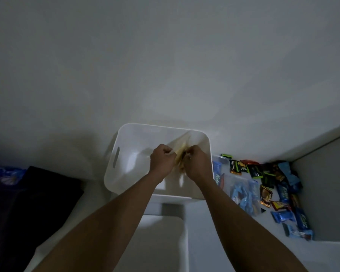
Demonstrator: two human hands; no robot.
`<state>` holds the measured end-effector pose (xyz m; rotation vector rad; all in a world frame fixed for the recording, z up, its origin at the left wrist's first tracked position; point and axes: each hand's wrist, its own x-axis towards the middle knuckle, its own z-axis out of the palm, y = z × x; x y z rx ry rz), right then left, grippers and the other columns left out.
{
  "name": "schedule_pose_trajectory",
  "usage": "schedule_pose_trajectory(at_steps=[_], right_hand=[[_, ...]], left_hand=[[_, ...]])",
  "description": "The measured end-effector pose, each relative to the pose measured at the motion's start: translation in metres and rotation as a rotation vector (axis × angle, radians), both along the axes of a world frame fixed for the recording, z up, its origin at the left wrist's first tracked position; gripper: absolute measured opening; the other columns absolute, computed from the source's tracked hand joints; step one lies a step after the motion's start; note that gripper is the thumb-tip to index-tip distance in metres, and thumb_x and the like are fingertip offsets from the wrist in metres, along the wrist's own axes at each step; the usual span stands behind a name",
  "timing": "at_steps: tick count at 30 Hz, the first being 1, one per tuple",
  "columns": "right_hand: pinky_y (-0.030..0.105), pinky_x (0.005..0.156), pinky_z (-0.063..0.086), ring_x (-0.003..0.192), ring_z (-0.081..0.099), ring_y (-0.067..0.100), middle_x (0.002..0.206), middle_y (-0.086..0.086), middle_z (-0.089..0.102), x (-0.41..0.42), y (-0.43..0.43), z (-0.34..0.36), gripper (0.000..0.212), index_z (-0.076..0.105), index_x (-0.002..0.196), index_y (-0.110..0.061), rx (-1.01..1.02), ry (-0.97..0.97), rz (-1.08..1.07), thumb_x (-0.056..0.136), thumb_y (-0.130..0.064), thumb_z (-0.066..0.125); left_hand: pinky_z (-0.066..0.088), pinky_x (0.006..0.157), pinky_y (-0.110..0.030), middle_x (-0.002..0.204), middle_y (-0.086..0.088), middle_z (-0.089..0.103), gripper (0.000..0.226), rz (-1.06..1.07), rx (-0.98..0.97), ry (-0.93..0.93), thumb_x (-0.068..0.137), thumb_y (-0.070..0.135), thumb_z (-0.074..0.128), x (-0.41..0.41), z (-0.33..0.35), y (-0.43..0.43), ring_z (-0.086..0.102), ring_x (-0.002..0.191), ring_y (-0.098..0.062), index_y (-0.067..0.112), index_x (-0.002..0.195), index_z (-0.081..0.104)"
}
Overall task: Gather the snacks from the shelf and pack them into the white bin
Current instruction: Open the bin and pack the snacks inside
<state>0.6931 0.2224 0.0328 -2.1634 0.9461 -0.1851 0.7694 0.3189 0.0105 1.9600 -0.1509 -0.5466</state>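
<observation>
View: looking down from head height in dim light, with two bare forearms reaching from the bottom edge to the middle of the frame.
Bin: a white plastic bin with rounded corners (161,125) sits at centre, open side up, a slot handle in its left wall. Its visible floor looks bare, so packing seems barely begun.
Left hand: the left hand (162,159) is curled into a fist, pinching the left edge of a pale yellow, crinkly packet (180,154).
Right hand: the right hand (197,163) is curled the same way, clamped on the packet's right edge.
Packet: it hangs between the two fists directly over the bin's opening, blurred. It is probably held there so it lands inside once let go.
Snacks left: a heap of small blue, black, green and orange wrapped snacks (279,185) lies at the right of the frame on a white shelf (243,232), just beside the bin, within easy reach.
Clear bag: a see-through bag of blue-wrapped sweets (243,195) rests between the bin and the heap.
Left side: a dark folded cloth (37,193) lies at lower left, apart from the bin.
</observation>
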Motion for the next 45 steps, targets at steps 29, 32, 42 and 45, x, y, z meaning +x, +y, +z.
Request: schedule_pose_trajectory(at_steps=[29,32,42,45], right_hand=[[0.034,0.075,0.048,0.109,0.051,0.028,0.117,0.015,0.056,-0.011,-0.034,0.017,0.028,0.063,0.111,-0.004,-0.46,0.199,0.153,0.09,0.005,0.046],[0.042,0.082,0.052,0.111,0.053,0.029,0.12,0.014,0.055,-0.032,-0.042,0.023,0.026,0.063,0.115,-0.006,-0.379,0.115,0.133,0.091,-0.005,0.055],[0.041,0.096,0.048,0.12,0.054,0.031,0.131,0.013,0.055,-0.175,-0.104,0.037,0.04,0.055,0.133,-0.012,-0.307,0.01,0.081,0.094,-0.019,0.057],[0.041,0.099,0.046,0.122,0.053,0.03,0.13,0.012,0.057,-0.242,-0.128,0.028,0.041,0.055,0.132,-0.011,-0.267,-0.046,0.079,0.092,-0.023,0.06]], left_hand=[[0.038,0.08,-0.006,0.147,-0.009,0.045,0.058,-0.501,0.123,0.016,0.091,-0.009,0.052,-0.011,-0.012,-0.027,0.046,0.133,-0.023,0.006,0.146,0.041],[0.041,0.095,-0.019,0.146,-0.008,0.049,0.053,-0.459,0.134,-0.076,0.09,0.002,0.058,-0.021,0.004,-0.03,0.05,0.131,-0.022,0.013,0.142,0.05],[0.044,0.104,-0.039,0.139,-0.002,0.053,0.049,-0.466,0.19,-0.487,0.087,0.029,0.069,-0.128,0.064,-0.075,0.053,0.125,-0.023,0.021,0.133,0.056],[0.043,0.102,-0.034,0.133,-0.01,0.057,0.049,-0.495,0.165,-0.501,0.085,0.03,0.072,-0.19,0.066,-0.099,0.055,0.121,-0.026,0.013,0.13,0.059]])
